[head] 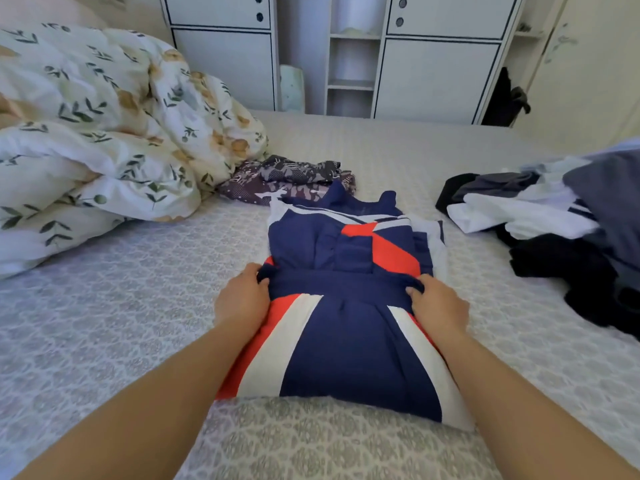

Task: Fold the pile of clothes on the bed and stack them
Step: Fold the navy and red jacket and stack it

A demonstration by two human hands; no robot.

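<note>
Head view: a navy, red and white dress is laid flat lengthwise on the bed, its hem at the near edge and its neck pointing toward the far edge. The waist is gripped at both sides: the left hand has its fingers curled round the left end of the waistband, and the right hand pinches the right end, thumb on top. The sides of the dress appear already turned in, so the step in hand is judged to be the crosswise fold. The next move is judged to call for both ends being lifted together and kept level, so that the halves are laid one over the other without skewing. A folded patterned garment lies just beyond the neck. An unfolded pile is heaped toward the right edge, and a quilt is bunched at the far left corner.
</note>
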